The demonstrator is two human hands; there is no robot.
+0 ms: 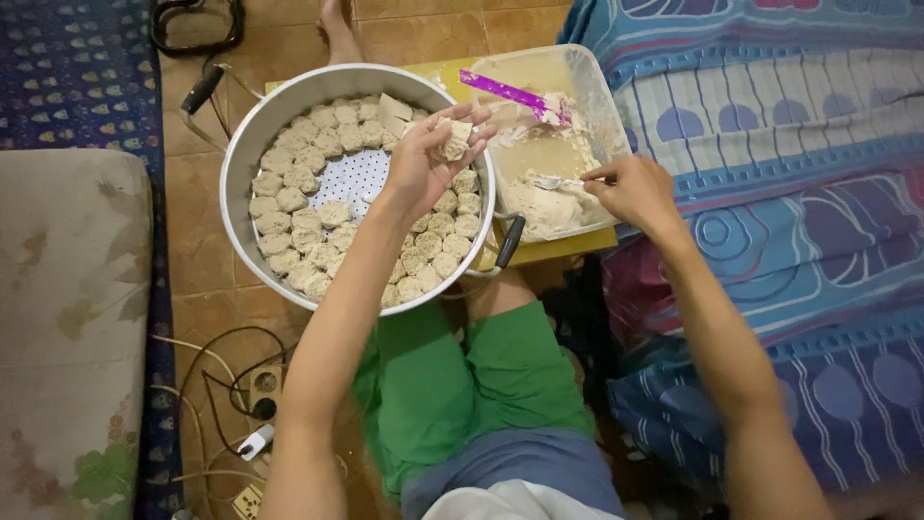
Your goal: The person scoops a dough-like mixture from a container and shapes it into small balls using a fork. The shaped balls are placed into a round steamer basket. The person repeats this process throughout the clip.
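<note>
A small filled dumpling (pixel 454 144) sits in the curled fingers of the left hand (pixel 428 159), above the round metal steamer pan (pixel 241 154) full of dumplings. The right hand (pixel 630 188) pinches a spoon (pixel 553 181) inside the plastic tub (pixel 602 96) of pale filling, beside a purple spatula (pixel 505 91).

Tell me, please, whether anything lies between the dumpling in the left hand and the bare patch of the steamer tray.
Nothing visible does: the left hand holds the dumpling above the steamer tray, whose bare perforated patch lies just beside it.
</note>
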